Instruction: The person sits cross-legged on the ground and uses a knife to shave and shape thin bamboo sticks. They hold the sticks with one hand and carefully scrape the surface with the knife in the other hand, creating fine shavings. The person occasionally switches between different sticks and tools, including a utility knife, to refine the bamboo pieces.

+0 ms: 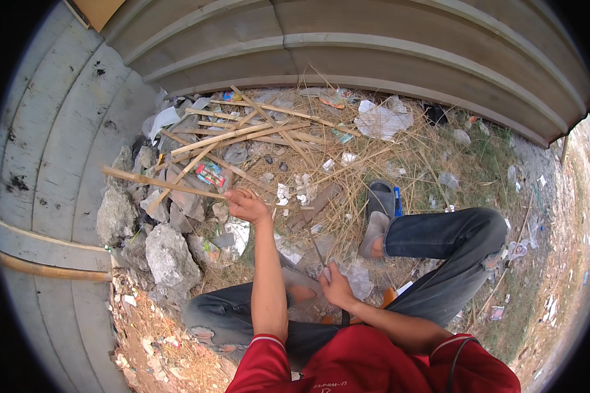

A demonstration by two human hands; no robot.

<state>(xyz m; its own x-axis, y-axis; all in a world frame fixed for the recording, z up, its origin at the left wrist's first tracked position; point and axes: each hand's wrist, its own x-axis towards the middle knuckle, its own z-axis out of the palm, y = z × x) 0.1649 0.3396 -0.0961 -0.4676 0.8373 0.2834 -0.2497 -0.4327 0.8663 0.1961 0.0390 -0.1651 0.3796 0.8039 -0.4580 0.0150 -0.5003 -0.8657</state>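
Observation:
My left hand (247,206) is closed around a long split bamboo strip (144,177). One end of the strip reaches out to the left over the rocks, and a thinner length shows to the right of the fingers. Lower and to the right, my right hand (336,285) grips a knife (318,251) by its handle. Its narrow dark blade points up and away, apart from the strip. More pale bamboo strips (236,135) lie in a loose, crossed pile beyond my left hand.
Broken concrete rocks (170,257) sit at the left beside a grey panel wall (65,131). Corrugated metal sheeting (373,46) closes off the far side. Dry grass, paper scraps and plastic litter (383,121) cover the ground. My bent legs (432,236) frame both hands.

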